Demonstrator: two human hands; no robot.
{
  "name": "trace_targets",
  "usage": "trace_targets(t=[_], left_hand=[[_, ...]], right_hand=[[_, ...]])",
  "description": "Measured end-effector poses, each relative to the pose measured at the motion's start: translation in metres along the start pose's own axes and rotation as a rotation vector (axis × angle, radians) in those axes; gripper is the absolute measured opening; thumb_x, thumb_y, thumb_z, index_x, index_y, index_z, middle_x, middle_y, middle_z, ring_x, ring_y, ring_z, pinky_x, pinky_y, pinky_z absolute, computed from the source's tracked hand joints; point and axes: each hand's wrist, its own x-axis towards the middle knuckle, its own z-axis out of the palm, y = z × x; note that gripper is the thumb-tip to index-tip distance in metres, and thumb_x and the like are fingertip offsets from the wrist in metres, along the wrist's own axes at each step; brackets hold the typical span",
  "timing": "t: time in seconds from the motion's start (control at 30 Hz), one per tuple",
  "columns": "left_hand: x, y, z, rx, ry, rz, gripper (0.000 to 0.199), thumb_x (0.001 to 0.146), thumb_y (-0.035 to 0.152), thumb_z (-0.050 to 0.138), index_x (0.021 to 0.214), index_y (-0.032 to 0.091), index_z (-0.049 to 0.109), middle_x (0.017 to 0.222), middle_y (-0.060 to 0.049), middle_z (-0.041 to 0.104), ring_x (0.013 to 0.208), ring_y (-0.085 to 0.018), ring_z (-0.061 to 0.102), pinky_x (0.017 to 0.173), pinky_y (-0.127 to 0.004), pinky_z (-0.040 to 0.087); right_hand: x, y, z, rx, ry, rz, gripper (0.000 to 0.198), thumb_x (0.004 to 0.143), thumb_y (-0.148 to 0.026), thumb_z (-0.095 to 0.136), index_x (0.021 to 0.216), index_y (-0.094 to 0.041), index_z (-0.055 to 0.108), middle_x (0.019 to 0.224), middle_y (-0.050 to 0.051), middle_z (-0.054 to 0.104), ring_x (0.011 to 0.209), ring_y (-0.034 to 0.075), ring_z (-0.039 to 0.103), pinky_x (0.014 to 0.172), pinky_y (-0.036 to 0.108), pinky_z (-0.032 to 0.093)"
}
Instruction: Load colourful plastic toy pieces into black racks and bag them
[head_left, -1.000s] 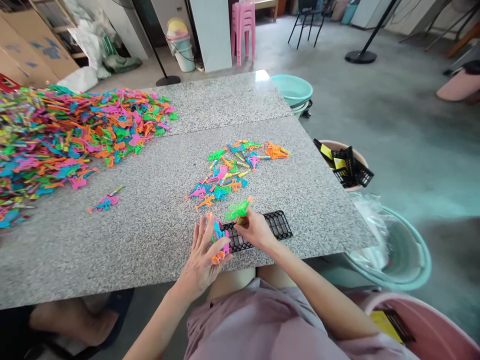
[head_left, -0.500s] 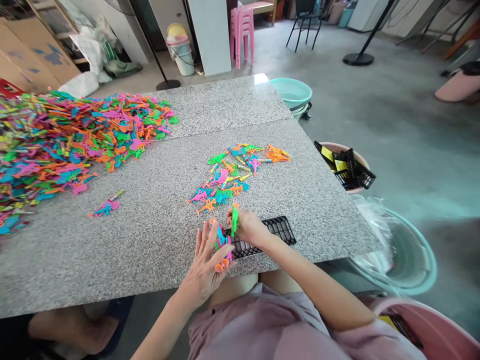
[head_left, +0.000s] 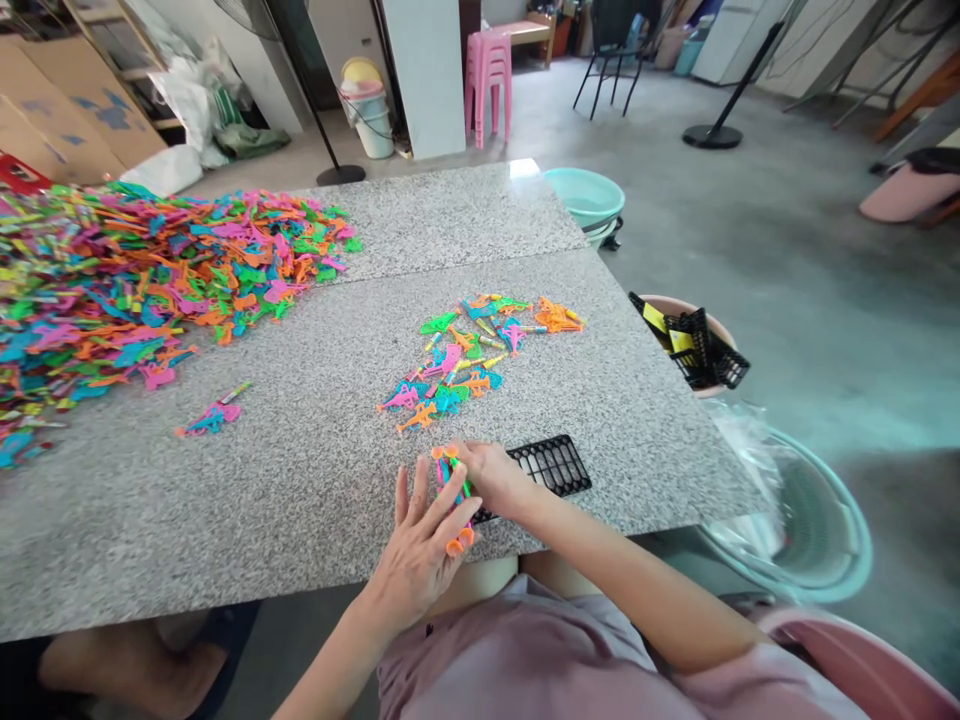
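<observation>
A black plastic lattice tray (head_left: 559, 464) lies near the table's front edge. At its left end stands a tight row of small plastic toys (head_left: 465, 508) in pink, blue and green, with round orange ends. My left hand (head_left: 420, 530) lies along the left side of this row, fingers stretched out and apart, thumb and forefinger touching the toys. My right hand (head_left: 501, 482) is closed at the row's right side, pinching a green plastic toy (head_left: 468, 487), mostly hidden by the fingers. Beyond the hands lies a loose group of similar toys (head_left: 450, 398), some trumpet-shaped, with printed tubes.
A large heap of coloured toys (head_left: 172, 260) covers the far left of the granite table (head_left: 300, 480). A few toys (head_left: 212, 415) lie apart from it. Right of the table stand a tub of black baskets (head_left: 694, 345), a green basket (head_left: 825, 520) and a pink tub (head_left: 862, 650). Someone's leg shows lower left.
My right hand has brought the green toy down and left against the row. My left hand has shifted slightly right with the toys. The view has tilted slightly.
</observation>
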Motion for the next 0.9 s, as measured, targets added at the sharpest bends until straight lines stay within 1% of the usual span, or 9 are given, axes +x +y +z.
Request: trace_targets(t=[0.07,0.13,0.23,0.33,0.37,0.47,0.57,0.73,0.9], left_hand=[[0.001,-0.002,-0.002,0.039,-0.001,0.045,0.035,0.094,0.013,0.054,0.129,0.017,0.054,0.149,-0.012,0.049,0.152,-0.032,0.007,0.121,-0.065,0.008],[0.003,-0.003,-0.005,0.041,-0.014,0.085,0.030,0.095,0.015,0.054,0.125,0.016,0.055,0.139,-0.010,0.059,0.151,-0.027,0.017,0.123,-0.058,0.010],[0.005,-0.003,-0.009,0.031,-0.022,0.072,0.026,0.097,0.019,0.053,0.122,0.015,0.055,0.135,-0.010,0.061,0.149,-0.025,0.024,0.122,-0.053,0.025],[0.005,0.000,-0.009,0.020,-0.019,0.030,0.025,0.098,0.018,0.050,0.122,0.014,0.054,0.138,-0.013,0.059,0.150,-0.028,0.020,0.114,-0.052,0.041],[0.005,0.001,-0.009,0.011,-0.020,0.029,0.025,0.098,0.017,0.049,0.121,0.014,0.054,0.139,-0.014,0.057,0.150,-0.029,0.019,0.112,-0.051,0.044],[0.006,0.002,-0.009,-0.010,-0.044,0.038,0.021,0.097,0.016,0.049,0.117,0.015,0.055,0.143,-0.015,0.053,0.151,-0.031,0.016,0.110,-0.053,0.047],[0.004,0.000,-0.013,-0.015,-0.109,0.021,0.021,0.096,0.016,0.051,0.117,0.017,0.055,0.148,-0.013,0.048,0.151,-0.032,0.015,0.111,-0.054,0.045],[0.002,0.000,-0.019,-0.033,-0.150,0.004,0.026,0.095,0.011,0.052,0.120,0.016,0.054,0.154,-0.012,0.041,0.151,-0.032,0.012,0.114,-0.053,0.042],[0.006,0.001,-0.022,-0.041,-0.124,0.031,0.025,0.095,0.011,0.049,0.120,0.018,0.052,0.153,-0.014,0.042,0.150,-0.031,0.017,0.113,-0.053,0.042]], right_hand=[[0.000,-0.002,-0.003,0.019,-0.008,0.024,0.023,0.087,-0.017,0.058,0.110,-0.016,0.056,0.088,0.006,0.067,0.077,0.017,0.061,0.069,0.025,0.042],[0.003,0.002,-0.009,0.063,-0.025,0.005,0.019,0.088,-0.017,0.058,0.106,-0.018,0.058,0.086,0.003,0.066,0.075,0.015,0.060,0.067,0.023,0.042],[0.021,0.016,-0.028,0.048,0.018,-0.071,0.029,0.081,-0.005,0.061,0.107,-0.018,0.059,0.098,0.004,0.067,0.088,0.016,0.062,0.077,0.024,0.046],[0.058,0.028,-0.051,-0.207,0.214,-0.042,0.033,0.086,0.001,0.048,0.113,-0.015,0.059,0.117,0.011,0.062,0.107,0.018,0.058,0.092,0.030,0.046],[0.072,0.029,-0.057,-0.325,0.229,-0.041,0.032,0.089,0.001,0.044,0.113,-0.013,0.061,0.121,0.014,0.060,0.111,0.020,0.056,0.093,0.032,0.046],[0.110,0.028,-0.067,-0.596,0.042,-0.150,0.027,0.095,-0.008,0.042,0.105,-0.010,0.067,0.123,0.017,0.060,0.115,0.024,0.056,0.090,0.033,0.049],[0.128,0.024,-0.069,-0.673,-0.104,-0.230,0.025,0.096,-0.012,0.045,0.101,-0.010,0.070,0.117,0.015,0.065,0.112,0.024,0.060,0.087,0.031,0.051],[0.131,0.016,-0.066,-0.654,-0.126,-0.210,0.023,0.092,-0.007,0.052,0.100,-0.010,0.072,0.109,0.015,0.071,0.104,0.024,0.067,0.083,0.030,0.052],[0.144,-0.001,-0.056,-0.602,-0.130,-0.197,0.018,0.085,-0.002,0.058,0.085,-0.013,0.073,0.096,0.012,0.074,0.089,0.022,0.071,0.075,0.026,0.053]])
